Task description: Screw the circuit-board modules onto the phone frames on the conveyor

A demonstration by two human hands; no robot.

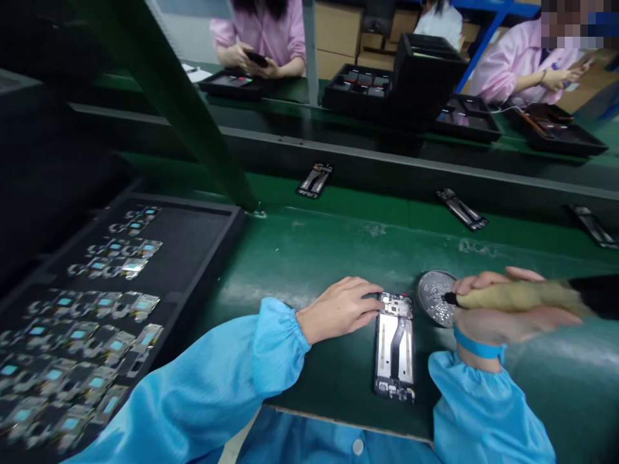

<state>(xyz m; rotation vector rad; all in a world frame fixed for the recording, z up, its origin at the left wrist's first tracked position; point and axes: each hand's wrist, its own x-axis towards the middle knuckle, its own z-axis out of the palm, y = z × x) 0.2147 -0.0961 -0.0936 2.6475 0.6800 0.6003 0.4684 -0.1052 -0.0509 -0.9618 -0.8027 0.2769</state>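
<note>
At lower centre of the frame, an uncovered phone (pixel 407 351) flat on the green bench (pixel 309 248), long axis nearly vertical, dark ribbon cable (pixel 397 348) down the middle, small board at the top end. Immediately left, the left hand (pixel 341 309), palm down, fingers loosely bent and not closed round anything, fingertips at the phone's upper left edge. To the right, the right hand (pixel 512 325), blurred, wrapped round a yellow-handled tool (pixel 517 298), with dark tip over a round metal dish (pixel 429 293); tip touching or just above, cannot tell. At the wrist, a blue strap (pixel 478 347). At left of the frame, a dark tray (pixel 193 222) with rows of circuit boards (pixel 99 265). From upper centre to right edge, behind the dish, three further phones (pixel 315 180), well apart. At top centre, a co-worker in pink (pixel 290 32), a dark device (pixel 256 59) in hand.
</note>
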